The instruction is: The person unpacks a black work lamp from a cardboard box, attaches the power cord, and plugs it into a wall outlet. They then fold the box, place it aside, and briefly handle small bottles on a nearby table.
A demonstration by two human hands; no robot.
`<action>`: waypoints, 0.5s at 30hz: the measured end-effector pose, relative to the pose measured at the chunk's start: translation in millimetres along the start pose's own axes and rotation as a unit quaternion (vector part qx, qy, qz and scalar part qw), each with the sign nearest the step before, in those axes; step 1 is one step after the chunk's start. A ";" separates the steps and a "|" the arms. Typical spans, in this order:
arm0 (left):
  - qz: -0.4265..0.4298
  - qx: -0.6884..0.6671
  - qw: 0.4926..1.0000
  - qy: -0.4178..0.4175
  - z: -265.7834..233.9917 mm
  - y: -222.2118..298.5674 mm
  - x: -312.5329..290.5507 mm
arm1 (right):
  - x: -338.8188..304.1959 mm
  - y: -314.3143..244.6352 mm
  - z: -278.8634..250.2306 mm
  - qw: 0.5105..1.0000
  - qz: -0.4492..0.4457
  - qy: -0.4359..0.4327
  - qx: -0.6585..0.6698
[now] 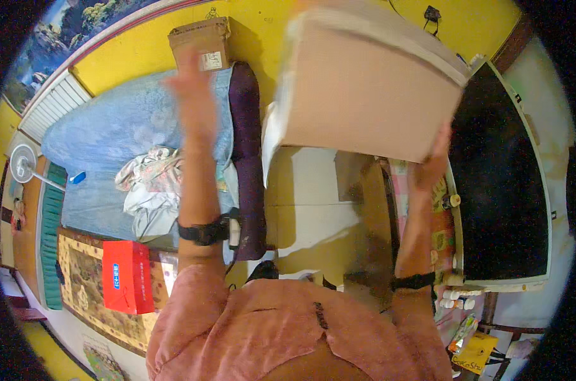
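A large cardboard box (370, 89), with a plain brown face and whitish sides, is held up in front of me at the upper middle right. My right hand (434, 155) grips its lower right corner; part of the fingers is hidden by the box. A thin white flap or sheet (270, 140) hangs at the box's left edge. Well apart from the box, my left hand (196, 92) is raised over the blue-covered sofa (103, 120). Motion blurs it, but its thumb and fingers look spread with nothing in them. Black bands circle both wrists.
A smaller brown carton (202, 47) stands by the yellow wall behind the sofa. Crumpled cloths (151, 190) lie on the sofa, and a red bag (126, 276) sits lower left. At right are a large black screen (504, 178) and several small bottles (458, 298). Tiled floor (307, 216) shows between.
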State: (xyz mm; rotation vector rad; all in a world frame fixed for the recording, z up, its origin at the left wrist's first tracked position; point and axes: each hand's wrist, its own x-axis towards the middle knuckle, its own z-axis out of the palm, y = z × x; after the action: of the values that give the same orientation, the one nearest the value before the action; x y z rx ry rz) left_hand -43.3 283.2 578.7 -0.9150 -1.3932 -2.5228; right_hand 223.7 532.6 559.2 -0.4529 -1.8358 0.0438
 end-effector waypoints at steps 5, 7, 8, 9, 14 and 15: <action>-0.052 -0.029 0.997 -0.042 -2.9 -14.9 -2.8 | -3.5 -3.6 -8.7 0.996 0.044 -0.061 0.039; -0.071 -0.048 0.996 -0.016 -17.5 -17.7 4.4 | -4.0 -6.4 -10.8 0.992 0.115 -0.009 0.048; -0.068 -0.029 0.997 -0.033 -21.8 -22.5 5.8 | -3.6 -7.5 -12.7 0.997 0.058 -0.051 0.025; -0.065 -0.009 0.997 -0.048 -22.4 -29.3 3.2 | -2.5 -9.2 -10.3 0.998 0.020 -0.058 0.004; 0.012 0.114 0.985 -0.128 8.9 -57.0 -14.4 | -4.3 -19.3 -13.9 0.984 0.131 -0.013 0.118; 0.052 0.165 0.971 -0.164 19.8 -61.6 -19.9 | -4.9 -19.9 -13.1 0.987 0.121 -0.021 0.105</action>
State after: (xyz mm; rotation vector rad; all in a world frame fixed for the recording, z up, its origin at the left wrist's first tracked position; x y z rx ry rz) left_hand -41.5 330.6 530.3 -1.3334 -1.7339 -2.0400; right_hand 231.4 510.0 564.0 -0.5252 -1.7850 0.4117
